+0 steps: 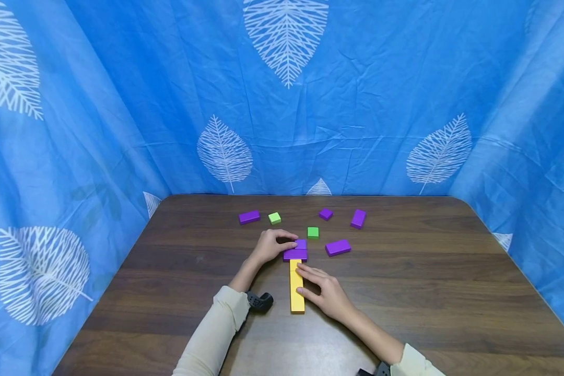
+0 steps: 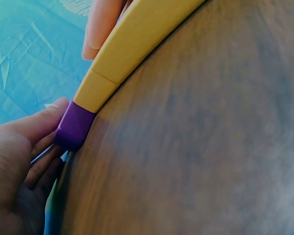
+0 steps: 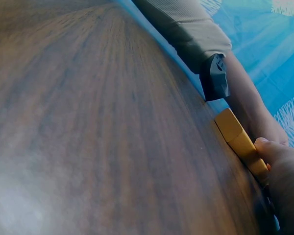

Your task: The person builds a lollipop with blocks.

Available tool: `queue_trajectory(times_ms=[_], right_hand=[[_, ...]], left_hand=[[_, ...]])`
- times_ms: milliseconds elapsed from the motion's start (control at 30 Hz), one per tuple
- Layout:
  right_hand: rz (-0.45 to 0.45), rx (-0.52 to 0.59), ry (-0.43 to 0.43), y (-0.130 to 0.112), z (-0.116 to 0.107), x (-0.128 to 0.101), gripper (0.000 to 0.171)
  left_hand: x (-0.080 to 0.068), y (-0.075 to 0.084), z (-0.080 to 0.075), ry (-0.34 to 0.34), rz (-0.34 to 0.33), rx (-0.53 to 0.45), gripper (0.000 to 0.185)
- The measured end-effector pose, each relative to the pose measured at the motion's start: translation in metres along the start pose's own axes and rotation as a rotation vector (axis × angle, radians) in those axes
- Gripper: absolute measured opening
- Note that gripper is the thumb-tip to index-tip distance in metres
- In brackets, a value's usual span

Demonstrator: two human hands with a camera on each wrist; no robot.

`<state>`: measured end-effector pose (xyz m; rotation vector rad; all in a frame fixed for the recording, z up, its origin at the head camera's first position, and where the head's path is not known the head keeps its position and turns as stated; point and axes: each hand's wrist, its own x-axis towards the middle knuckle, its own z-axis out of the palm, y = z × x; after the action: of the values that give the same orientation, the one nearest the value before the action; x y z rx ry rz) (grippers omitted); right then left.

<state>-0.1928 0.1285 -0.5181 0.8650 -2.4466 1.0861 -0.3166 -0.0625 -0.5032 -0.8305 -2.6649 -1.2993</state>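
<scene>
Two yellow blocks [image 1: 296,297] lie end to end in a strip on the table. At its far end a purple block [image 1: 295,255] lies crosswise, with a smaller-looking purple block [image 1: 301,244] right behind it. My left hand [image 1: 267,246] pinches that rear purple block from the left, thumb nearer me and fingers on the far side; its left part is hidden by them. My right hand [image 1: 328,293] rests on the yellow strip from the right, its fingers extended near the joint and its thumb at the edge. In the right wrist view the thumb [image 3: 268,149] touches the yellow side.
Behind the hands lie a purple block [image 1: 249,218], a light green block [image 1: 274,218], a green block [image 1: 313,233], a small purple block [image 1: 326,214] and another purple block [image 1: 358,219]. One more purple block [image 1: 338,247] lies right of the strip. A blue curtain [image 1: 357,130] surrounds the wooden table [image 1: 427,292].
</scene>
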Motion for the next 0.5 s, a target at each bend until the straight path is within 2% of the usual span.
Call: queue_trajectory(times_ms=[167, 233, 333, 500], right_hand=[[-0.006, 0.002, 0.004, 0.001, 0.001, 0.000, 0.042], [-0.007, 0.007, 0.003, 0.001, 0.001, 0.000, 0.043], [-0.011, 0.010, 0.000, 0.001, 0.000, 0.000, 0.043], [-0.015, 0.012, 0.008, 0.001, -0.001, 0.000, 0.043]], left_hand=[[0.001, -0.001, -0.001, -0.004, -0.031, -0.012, 0.024], [0.002, -0.001, -0.002, 0.015, -0.045, -0.017, 0.025], [0.005, -0.003, -0.007, 0.098, -0.041, -0.013, 0.026], [0.016, -0.007, -0.018, 0.298, -0.017, 0.008, 0.027]])
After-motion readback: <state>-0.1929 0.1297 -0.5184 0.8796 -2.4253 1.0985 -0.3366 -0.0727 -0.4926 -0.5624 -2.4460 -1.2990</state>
